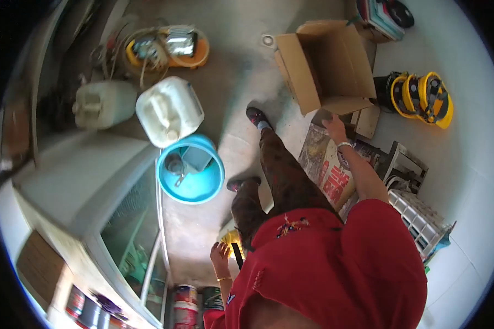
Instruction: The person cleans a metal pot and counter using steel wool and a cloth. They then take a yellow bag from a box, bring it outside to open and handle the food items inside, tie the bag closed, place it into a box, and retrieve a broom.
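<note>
My right hand (335, 129) is stretched out to the right, just below an open cardboard box (337, 63). Its fingers are closed at the edge of a small dark piece that I cannot make out. Under that arm lies a printed sack or carton (332, 175) with red lettering. Low on the left side of my body hangs my left hand (220, 253), its fingers loosely bent and apart with nothing in them. Beside it is a yellow object (233, 241) with a black strap, partly hidden by my leg and shirt.
A blue bucket (195, 192) with items inside and a white jerrycan (170, 109) stand left of my feet. A glass-fronted cabinet (129, 219) fills the lower left. Yellow helmets (439, 101), a white crate (417, 219) and a metal frame (409, 162) line the right wall.
</note>
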Demonstrator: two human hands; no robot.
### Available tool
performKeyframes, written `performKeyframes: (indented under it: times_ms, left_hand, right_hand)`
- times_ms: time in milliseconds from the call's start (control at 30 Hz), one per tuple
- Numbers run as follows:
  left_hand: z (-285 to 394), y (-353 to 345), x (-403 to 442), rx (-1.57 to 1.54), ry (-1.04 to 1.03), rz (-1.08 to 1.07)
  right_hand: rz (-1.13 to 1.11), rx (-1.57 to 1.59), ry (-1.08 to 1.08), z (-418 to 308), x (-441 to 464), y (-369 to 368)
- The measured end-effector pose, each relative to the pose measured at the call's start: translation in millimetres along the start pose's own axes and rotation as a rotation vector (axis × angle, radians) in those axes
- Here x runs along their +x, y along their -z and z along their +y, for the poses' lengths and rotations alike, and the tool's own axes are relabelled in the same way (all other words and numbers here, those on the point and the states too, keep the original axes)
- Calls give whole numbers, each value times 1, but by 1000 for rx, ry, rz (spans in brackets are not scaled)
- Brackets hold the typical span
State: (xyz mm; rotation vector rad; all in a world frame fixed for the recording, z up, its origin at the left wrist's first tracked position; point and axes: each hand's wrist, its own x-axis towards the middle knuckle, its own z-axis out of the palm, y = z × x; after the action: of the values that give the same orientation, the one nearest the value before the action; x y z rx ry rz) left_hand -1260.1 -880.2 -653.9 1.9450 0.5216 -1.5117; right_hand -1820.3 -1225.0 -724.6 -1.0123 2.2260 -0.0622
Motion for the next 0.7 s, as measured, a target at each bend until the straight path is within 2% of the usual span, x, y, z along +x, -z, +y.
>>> performKeyframes:
  times_ms: [133,267,333,467,533,633,700]
  left_hand:
    - [48,-56,-10,217,21,-14]
    - [93,-112,-20,355,15,-38]
    - [108,-132,-20,436,23,18]
    - [131,-164,-30,504,10,23]
    - [138,-171,-31,533,1,26]
    - [144,-176,-25,549,-33,5]
    - [150,-185,-30,530,-46,15]
  right_hand:
    - [64,77,-59,27,92,-28]
    - [98,57,-143,-11,120,-41]
    - [-115,-94,-141,-27,130,-44]
    - [-126,-144,-176,-39,148,-63]
    - [-131,-241,-29,-33,155,-83]
    - [-51,-236,64,-16,162,-106]
    - [-38,-267,19,-13,168,-98]
